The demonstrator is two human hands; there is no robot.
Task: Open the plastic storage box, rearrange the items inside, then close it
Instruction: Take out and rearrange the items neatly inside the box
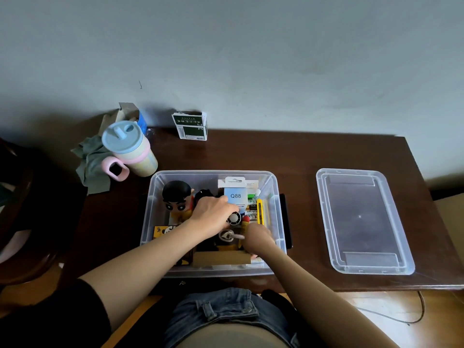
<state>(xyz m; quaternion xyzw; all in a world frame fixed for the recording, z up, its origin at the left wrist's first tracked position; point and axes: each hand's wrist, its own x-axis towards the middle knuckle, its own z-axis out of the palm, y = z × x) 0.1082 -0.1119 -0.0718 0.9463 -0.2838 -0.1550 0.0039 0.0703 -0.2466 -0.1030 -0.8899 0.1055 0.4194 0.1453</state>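
The clear plastic storage box (275, 187) stands open on the dark wooden table, packed with items. Its clear lid (364, 222) lies flat on the table to the right. Inside are a cartoon boy figure (177, 198) at the left, a white and blue "Q88" carton (236, 194), a yellow utility knife (260, 212), and a brown cardboard piece (221, 257) at the near wall. My left hand (213, 214) reaches into the middle and grips a small round white object (234, 219). My right hand (258, 238) is inside near the right front, fingers curled on a small metal-looking item (229, 236).
A pastel cup with a blue lid and pink handle (129, 149) stands at the back left beside a grey cloth (91, 163). A green and white carton (190, 125) stands against the wall. A torn cardboard box (125, 114) sits behind the cup.
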